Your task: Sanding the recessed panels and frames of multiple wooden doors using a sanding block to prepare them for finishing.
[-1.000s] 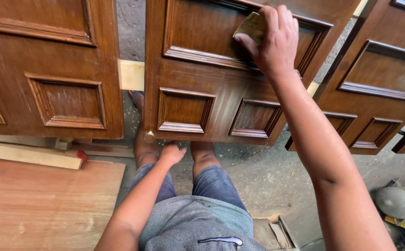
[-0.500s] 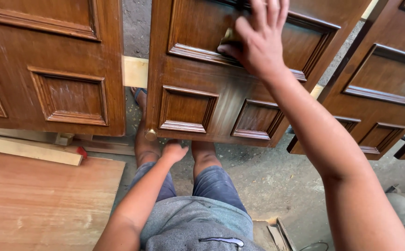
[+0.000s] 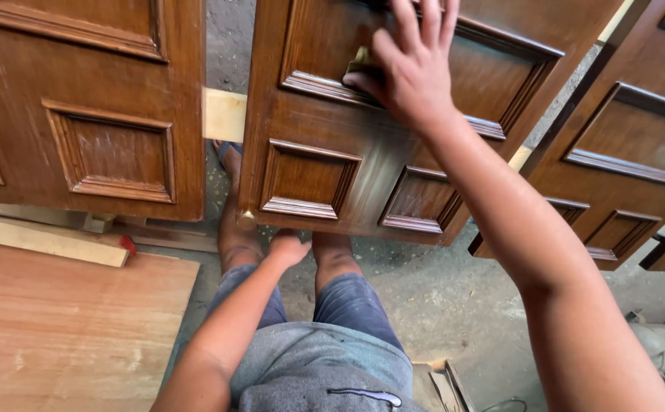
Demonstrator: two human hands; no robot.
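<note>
**Hands on the middle brown door**

On the upper panel of the middle door (image 3: 363, 160), the right hand (image 3: 413, 69) lies flat with its fingers spread and pressed to the wood, covering a small tan pad (image 3: 361, 59), probably sandpaper; only a corner of the pad shows at the thumb side. Whether the fingers grip the pad or merely press it cannot be told. The left hand (image 3: 288, 248) is at the door's lower edge, fingers curled under it; the grip itself is hidden.

The door stands tilted over the person's knees. A small brass knob (image 3: 246, 221) sits at its lower left corner. A second carved door (image 3: 88, 114) lies to the left, a third (image 3: 623, 160) to the right. A flat plywood sheet (image 3: 65, 328) rests at lower left, beside a pale wood strip (image 3: 42, 238). Grey concrete floor (image 3: 439, 297) lies beneath.
</note>
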